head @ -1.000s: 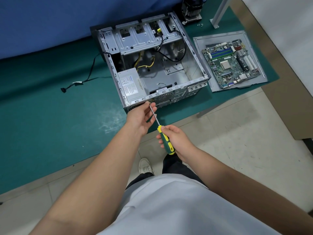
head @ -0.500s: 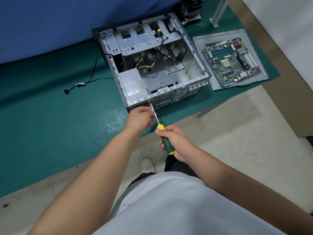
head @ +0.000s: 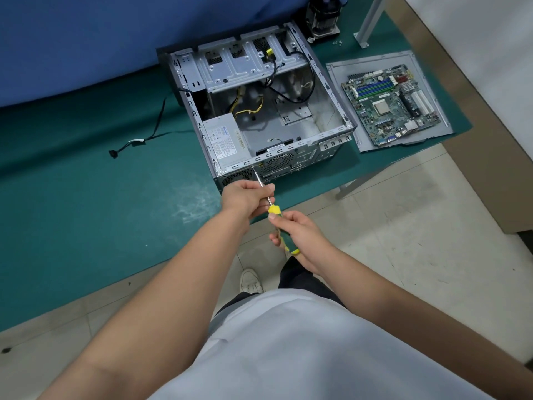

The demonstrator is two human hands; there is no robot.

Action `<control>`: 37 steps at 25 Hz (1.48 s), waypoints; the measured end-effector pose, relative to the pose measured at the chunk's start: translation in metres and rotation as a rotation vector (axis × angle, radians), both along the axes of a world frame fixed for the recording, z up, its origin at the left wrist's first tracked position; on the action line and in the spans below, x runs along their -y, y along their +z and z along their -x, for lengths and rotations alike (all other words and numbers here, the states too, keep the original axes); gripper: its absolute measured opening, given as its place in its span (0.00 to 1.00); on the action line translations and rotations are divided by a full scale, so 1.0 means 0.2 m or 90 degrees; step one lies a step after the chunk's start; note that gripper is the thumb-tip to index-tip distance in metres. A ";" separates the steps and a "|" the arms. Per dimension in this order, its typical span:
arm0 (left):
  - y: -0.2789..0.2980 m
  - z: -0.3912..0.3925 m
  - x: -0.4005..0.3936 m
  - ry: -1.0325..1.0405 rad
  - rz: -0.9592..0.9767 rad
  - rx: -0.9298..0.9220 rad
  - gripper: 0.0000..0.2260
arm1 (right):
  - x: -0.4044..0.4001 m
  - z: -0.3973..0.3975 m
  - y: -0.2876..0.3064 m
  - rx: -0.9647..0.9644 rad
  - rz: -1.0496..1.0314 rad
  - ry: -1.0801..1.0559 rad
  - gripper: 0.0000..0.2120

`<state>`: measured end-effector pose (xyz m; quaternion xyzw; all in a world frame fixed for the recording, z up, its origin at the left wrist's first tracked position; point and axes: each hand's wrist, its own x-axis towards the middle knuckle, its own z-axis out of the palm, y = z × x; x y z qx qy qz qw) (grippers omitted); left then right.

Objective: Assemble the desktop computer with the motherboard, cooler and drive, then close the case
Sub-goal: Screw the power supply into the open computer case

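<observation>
— Green matting (head: 72,212) covers your bench, blue cloth behind it. Far left of your grip, a loose cable (head: 135,142) lies on the mat. What are you holding?

— Your left hand (head: 245,197) curls round the bare shaft of the screwdriver (head: 275,217), guiding it. The tip sits just above that hand, against the rear edge of the case (head: 259,111), beside the power supply (head: 226,140).

— And the other hand?

— Just below and right, your right hand (head: 297,235) wraps firmly round the green and yellow handle. You appear to be driving a rear screw, though the screw itself is too small to make out.

— How do you do it well?

— Keep the shaft in line with the screw, push along it, turn from the handle and let the left fingers only steady.

— What waits?

— Well right of your grip, the motherboard (head: 389,105) rests on a grey panel (head: 372,145); the cooler (head: 323,18) stands up beyond the case.
</observation>
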<state>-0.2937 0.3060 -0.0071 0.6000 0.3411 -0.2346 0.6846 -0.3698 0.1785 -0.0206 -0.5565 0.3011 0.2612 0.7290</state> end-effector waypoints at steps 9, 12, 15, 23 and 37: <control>0.01 0.01 -0.02 0.032 0.181 0.041 0.15 | 0.01 0.00 0.03 -0.128 -0.080 -0.004 0.21; 0.02 0.01 -0.03 0.028 0.142 0.049 0.17 | -0.01 0.01 0.02 -0.056 -0.004 -0.005 0.17; 0.03 0.00 -0.04 0.050 0.087 0.046 0.18 | -0.02 0.02 0.01 0.032 0.091 -0.010 0.17; 0.05 0.02 0.00 0.066 0.110 0.042 0.19 | -0.01 0.00 0.04 -0.155 -0.186 -0.039 0.18; 0.06 0.00 -0.04 0.021 0.040 0.051 0.21 | -0.02 -0.03 0.11 -0.153 -0.192 -0.041 0.18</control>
